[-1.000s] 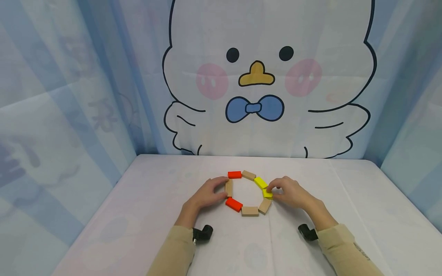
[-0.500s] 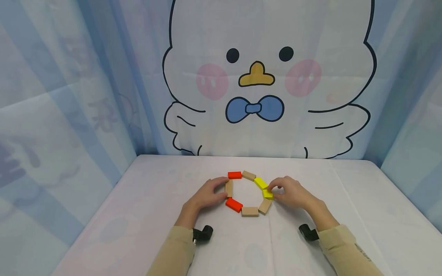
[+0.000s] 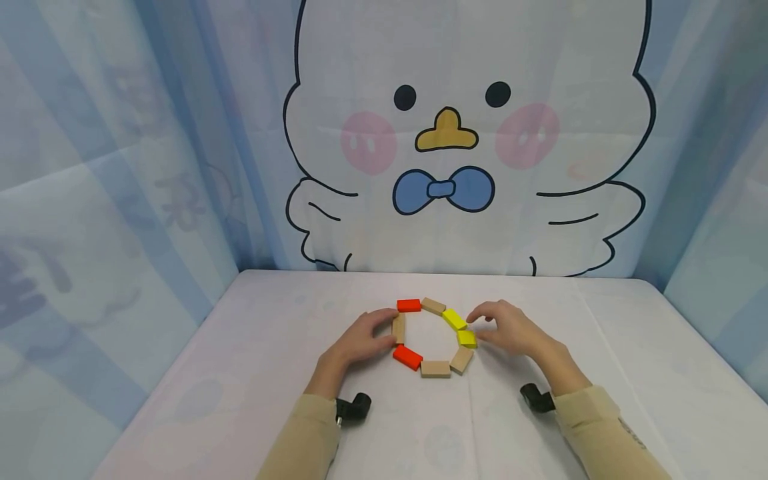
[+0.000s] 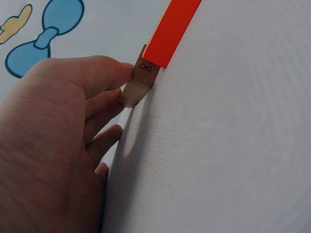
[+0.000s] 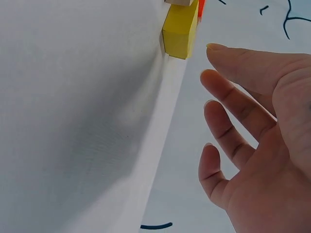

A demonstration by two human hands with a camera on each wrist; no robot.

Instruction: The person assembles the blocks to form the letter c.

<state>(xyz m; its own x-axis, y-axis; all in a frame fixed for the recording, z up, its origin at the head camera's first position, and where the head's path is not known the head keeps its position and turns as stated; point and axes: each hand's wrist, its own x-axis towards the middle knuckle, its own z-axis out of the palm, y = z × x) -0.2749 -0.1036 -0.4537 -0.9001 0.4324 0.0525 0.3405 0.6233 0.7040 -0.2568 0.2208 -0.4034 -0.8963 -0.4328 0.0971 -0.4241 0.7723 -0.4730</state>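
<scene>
the left hand [image 3: 358, 337] comes at the ring from 9 o'clock, pointing towards 2, thumb and forefinger parted, their tips at a wood block [image 3: 399, 331] marked with an 8. the left wrist view shows the thumb against its side; i cannot tell whether the hand pinches it or only rests there. the remaining fingers are slightly bent.

the right hand [image 3: 511, 329] is at 3 o'clock, angled towards 10. it holds nothing: thumb and forefinger are apart, just beside the yellow blocks [image 3: 455, 319], the other fingers fanned and loosely bent.

the forearms, in tan sleeves [image 3: 303, 433], run towards 1 o'clock on the left and 11 on the right, a black camera [image 3: 355, 407] at each wrist.

the ring lies on the worktop [image 3: 198, 387]: yellow blocks at 2 and 3 o'clock, red blocks [image 3: 409, 358] at 8 and 11, wood blocks [image 3: 435, 369] at 4, 6, 9 and 12. beyond the 12 o'clock edge hangs a chick-print cloth [image 3: 444, 240].
</scene>
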